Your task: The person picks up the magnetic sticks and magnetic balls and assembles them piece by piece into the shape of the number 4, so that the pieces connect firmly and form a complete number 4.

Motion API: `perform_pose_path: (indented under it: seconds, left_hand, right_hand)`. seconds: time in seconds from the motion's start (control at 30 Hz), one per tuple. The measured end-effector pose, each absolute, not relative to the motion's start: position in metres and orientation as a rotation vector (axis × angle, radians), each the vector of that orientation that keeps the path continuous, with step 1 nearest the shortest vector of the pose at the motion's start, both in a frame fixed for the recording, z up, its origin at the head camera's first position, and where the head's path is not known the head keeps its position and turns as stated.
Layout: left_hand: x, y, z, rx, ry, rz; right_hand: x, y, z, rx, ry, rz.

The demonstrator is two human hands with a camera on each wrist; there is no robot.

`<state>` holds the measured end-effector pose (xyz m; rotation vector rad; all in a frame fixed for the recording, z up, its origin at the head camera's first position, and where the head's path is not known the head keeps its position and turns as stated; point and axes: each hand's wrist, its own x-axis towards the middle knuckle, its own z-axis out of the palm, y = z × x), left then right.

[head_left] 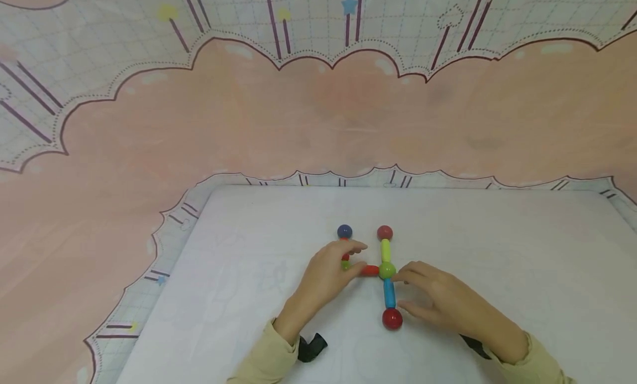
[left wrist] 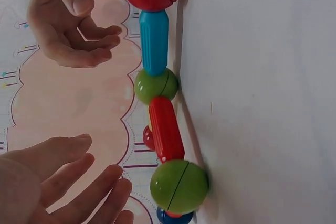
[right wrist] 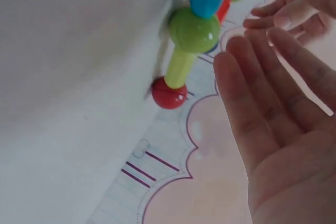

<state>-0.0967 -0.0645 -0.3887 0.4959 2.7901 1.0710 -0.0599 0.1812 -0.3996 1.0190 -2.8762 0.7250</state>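
A ball-and-rod toy build lies on the white tabletop. Its middle green ball (head_left: 387,270) joins a blue rod (head_left: 390,293), a yellow-green rod (head_left: 385,251) and a red rod (head_left: 370,271). Red balls cap the blue rod and the yellow-green one. The red rod leads to a second green ball (left wrist: 179,186), from which another red rod reaches a blue ball (head_left: 344,231). My left hand (head_left: 328,268) hovers over that left branch, hiding part of it, fingers loosely bent around nothing. To the right, my right hand (head_left: 440,298) is held beside the blue rod with straight, relaxed fingers.
The white tabletop (head_left: 239,251) spreads around the build. Beyond its far edge hangs a cloud-patterned cloth (head_left: 318,124). Black straps (head_left: 312,348) show at both wrists, below the light sleeves.
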Motion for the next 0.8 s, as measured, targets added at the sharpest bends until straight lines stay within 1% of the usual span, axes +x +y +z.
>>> perform_pose_path:
  seconds: [0.2, 0.4, 0.57, 0.8]
  left_hand:
    - [-0.094, -0.075, -0.38, 0.499, 2.867, 1.062]
    - [-0.092, -0.084, -0.377, 0.588, 2.985, 1.025]
    - [-0.09, -0.091, -0.378, 0.663, 3.108, 0.979]
    - [-0.09, -0.102, -0.382, 0.668, 3.237, 0.828]
  right_hand:
    - [-0.063, 0.181, -0.392, 0.93, -2.783, 0.646]
    - [-0.067, 0.183, -0.388, 0.926, -2.648, 0.648]
    - [-0.068, 0.184, -0.386, 0.865, -2.637, 0.644]
    - [-0.068, 0.184, -0.386, 0.758, -2.675, 0.586]
